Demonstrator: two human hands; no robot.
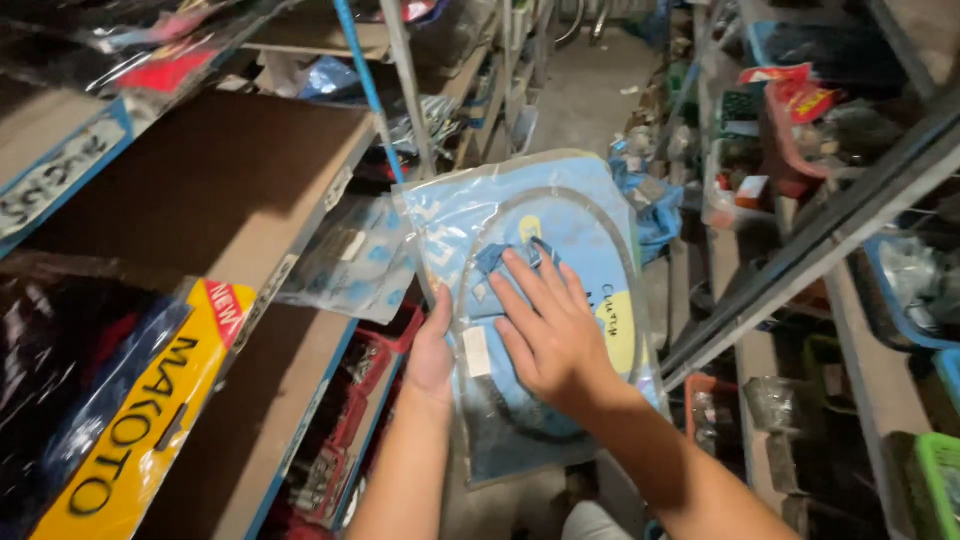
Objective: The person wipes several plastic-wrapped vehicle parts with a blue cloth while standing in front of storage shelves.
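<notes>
- Nearest: 2 bare forearms rising from the bottom edge, both reaching the same flat packet.
- Left hand point(432, 352) gripping the left edge of the blue plastic packet point(540, 300), thumb in front, remaining fingers hidden behind it.
- Right hand point(545, 325) laid flat on the packet's front, fingers spread wide and pressed against the plastic, closed on nothing.
- Packet held upright in the air, in the aisle between 2 rows of shelving; see-through wrap over a light blue card, a thin coiled cable looped inside, a yellow oval patch just right of the right hand.
- At left and close: brown cardboard box point(200, 190) on the blue-edged shelf point(300, 420), with a yellow-and-red packaged item point(150, 420) lying in front and dark wrapped goods beside it.
- Just behind the packet's left edge: another pale blue bagged item point(350, 260) hanging off the shelf.
- At right: grey metal rack point(830, 230) slanting across, green basket point(935, 480) low, red packaged goods point(790, 110) higher.
- Farthest: grey concrete floor point(590, 80) of the aisle running back between cluttered shelves.
</notes>
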